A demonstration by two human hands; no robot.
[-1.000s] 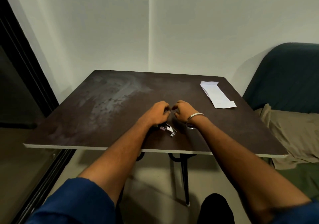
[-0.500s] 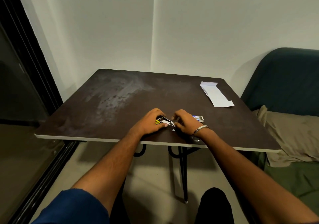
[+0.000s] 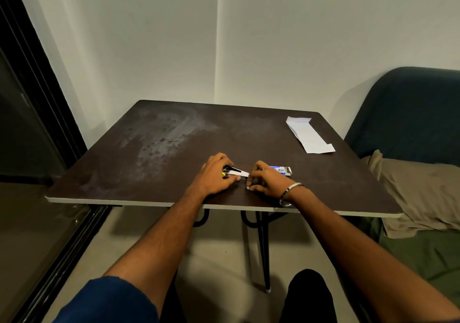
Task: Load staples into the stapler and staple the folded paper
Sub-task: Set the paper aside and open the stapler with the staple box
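Note:
A small black, yellow and silver stapler (image 3: 235,172) lies near the front edge of the dark brown table (image 3: 174,148), and my left hand (image 3: 215,176) is closed around it. My right hand (image 3: 266,181), a metal bangle on its wrist, pinches something small and pale, probably a strip of staples (image 3: 248,187), at the stapler's front end. A small blue and white staple box (image 3: 281,170) lies open just behind my right hand. The folded white paper (image 3: 308,135) rests at the table's far right, away from both hands.
A dark blue sofa (image 3: 410,113) with a tan cloth (image 3: 420,190) stands close to the table's right side. A dark door frame (image 3: 32,113) runs along the left. White walls meet in a corner behind the table. My knee (image 3: 308,295) shows below.
Both hands have drawn nearer to the front edge with the stapler. The staple box has come into sight behind my right hand. The camera tilted slightly.

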